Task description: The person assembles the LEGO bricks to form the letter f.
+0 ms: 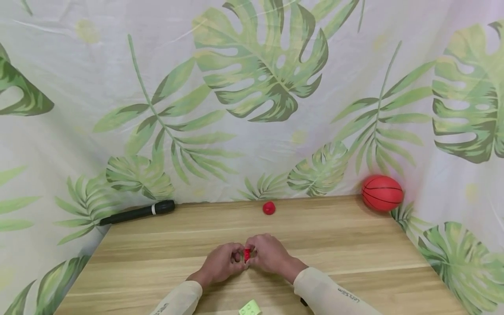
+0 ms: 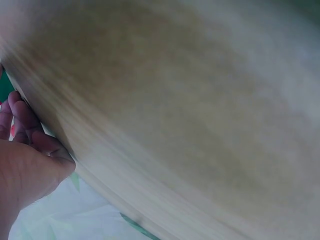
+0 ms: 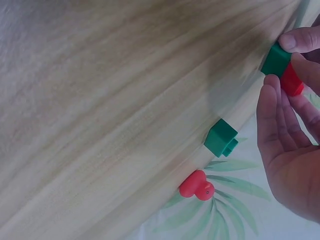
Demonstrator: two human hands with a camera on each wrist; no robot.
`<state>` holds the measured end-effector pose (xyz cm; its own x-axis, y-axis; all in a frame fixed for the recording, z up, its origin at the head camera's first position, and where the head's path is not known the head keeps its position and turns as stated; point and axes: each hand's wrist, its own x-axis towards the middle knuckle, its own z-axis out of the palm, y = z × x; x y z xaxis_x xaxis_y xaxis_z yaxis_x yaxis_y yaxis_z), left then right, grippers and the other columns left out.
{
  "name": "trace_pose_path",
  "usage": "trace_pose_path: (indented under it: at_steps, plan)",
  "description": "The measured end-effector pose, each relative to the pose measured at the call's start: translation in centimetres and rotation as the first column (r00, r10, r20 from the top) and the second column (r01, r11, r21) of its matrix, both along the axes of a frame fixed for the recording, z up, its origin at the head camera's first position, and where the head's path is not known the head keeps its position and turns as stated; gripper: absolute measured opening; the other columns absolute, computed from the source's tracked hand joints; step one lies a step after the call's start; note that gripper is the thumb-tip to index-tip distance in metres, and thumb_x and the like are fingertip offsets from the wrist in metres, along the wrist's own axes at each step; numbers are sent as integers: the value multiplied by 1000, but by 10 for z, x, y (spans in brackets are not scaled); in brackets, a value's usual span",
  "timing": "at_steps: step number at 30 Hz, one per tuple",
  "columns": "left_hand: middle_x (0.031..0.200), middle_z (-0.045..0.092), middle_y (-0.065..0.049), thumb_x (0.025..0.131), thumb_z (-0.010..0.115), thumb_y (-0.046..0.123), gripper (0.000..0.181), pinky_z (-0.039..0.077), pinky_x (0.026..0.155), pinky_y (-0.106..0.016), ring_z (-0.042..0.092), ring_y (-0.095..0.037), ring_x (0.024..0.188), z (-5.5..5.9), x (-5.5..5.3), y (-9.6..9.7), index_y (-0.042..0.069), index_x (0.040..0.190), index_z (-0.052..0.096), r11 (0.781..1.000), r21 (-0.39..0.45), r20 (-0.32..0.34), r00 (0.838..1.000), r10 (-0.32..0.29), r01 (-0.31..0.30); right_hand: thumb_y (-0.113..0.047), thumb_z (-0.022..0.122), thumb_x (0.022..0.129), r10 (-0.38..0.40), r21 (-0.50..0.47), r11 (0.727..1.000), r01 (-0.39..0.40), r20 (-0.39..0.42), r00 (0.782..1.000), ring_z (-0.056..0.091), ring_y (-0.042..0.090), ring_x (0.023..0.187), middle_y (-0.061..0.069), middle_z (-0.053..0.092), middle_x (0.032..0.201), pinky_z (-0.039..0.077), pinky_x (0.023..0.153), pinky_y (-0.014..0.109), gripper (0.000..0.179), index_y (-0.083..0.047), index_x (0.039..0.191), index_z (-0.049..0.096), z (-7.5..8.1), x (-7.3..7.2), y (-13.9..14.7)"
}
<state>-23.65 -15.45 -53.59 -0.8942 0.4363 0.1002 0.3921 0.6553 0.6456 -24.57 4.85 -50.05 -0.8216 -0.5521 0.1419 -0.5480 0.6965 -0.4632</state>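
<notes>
Both hands meet over the middle of the wooden table. Between their fingertips, a red building block (image 1: pixel 247 255) with studs sits against a green building block (image 3: pixel 276 59). My right hand (image 1: pixel 271 255) pinches the red block between thumb and fingers. On the other side, my left hand (image 1: pixel 223 262) has curled fingers gripping at the green block, which those fingers largely cover in the head view. In the left wrist view the left hand (image 2: pixel 32 165) shows at the edge, with only slivers of red and green near it.
A light-green studded block (image 1: pixel 250 307) lies near the front edge. In the right wrist view another green block (image 3: pixel 221 137) stands on the table. Along the back are a black flashlight-like rod (image 1: pixel 138 213), a small rounded red toy (image 1: pixel 269 208) and a red basketball (image 1: pixel 382 193). Behind hangs a leaf-print cloth (image 1: pixel 252 144).
</notes>
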Motion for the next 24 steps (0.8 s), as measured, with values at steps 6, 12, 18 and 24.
trace_pose_path:
  at_steps: [6, 12, 18, 24]
  plan:
    - [84, 64, 4, 88, 88, 22, 22, 41, 63, -22, 50, -3, 71, -1, 1, -1, 18, 105, 75, 1000, 8, 8, 1000, -2, 2, -17, 93, 82, -21, 3, 1000, 21, 18, 1000, 73, 8, 91, -9, 79, 95, 58, 82, 24, 19, -22, 89, 76, -4, 0, 0]
    - [84, 64, 4, 87, 88, 21, 22, 41, 63, -22, 50, -2, 71, -1, 2, -2, 19, 104, 74, 1000, 6, 4, 1000, -2, 2, -16, 94, 81, -19, -10, 1000, 19, 11, 1000, 72, 8, 87, -7, 80, 96, 57, 80, 23, 20, -22, 88, 75, -5, 0, 0]
    - [85, 64, 4, 88, 88, 20, 22, 42, 64, -23, 50, -4, 72, 0, 3, -2, 19, 104, 73, 1000, 1, 9, 1000, -8, 8, -17, 94, 81, -16, -24, 1000, 16, 7, 1000, 75, 12, 91, -6, 80, 98, 58, 82, 25, 20, -21, 89, 76, -5, 1, 0]
    - [82, 64, 4, 87, 88, 18, 21, 42, 63, -22, 50, -2, 70, 1, 0, -2, 17, 103, 74, 1000, 22, 10, 1000, -18, 18, -18, 93, 83, -15, -51, 999, 15, 11, 1000, 76, 11, 92, -4, 81, 102, 58, 82, 23, 19, -21, 92, 77, -9, 1, 1]
